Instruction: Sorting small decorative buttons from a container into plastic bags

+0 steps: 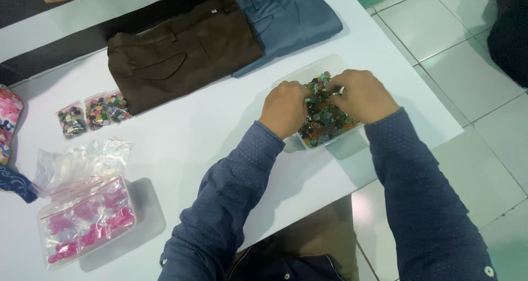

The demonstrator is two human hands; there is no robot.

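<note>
On white table (181, 138): both hands in button tub (325, 121).

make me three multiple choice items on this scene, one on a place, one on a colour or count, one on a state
1. Where are both hands?
A. in the tub of buttons
B. on the brown trousers
C. on the pink bag

2. How many small button bags lie left of the brown trousers?
A. one
B. two
C. five

3. How do the trousers lie?
A. hung up
B. folded flat
C. crumpled on the floor

Answers:
1 A: the left hand and right hand dig into the buttons in the clear tub.
2 B: two small bags sit side by side on the table.
3 B: the brown trousers and blue trousers lie folded flat on the table.
</note>
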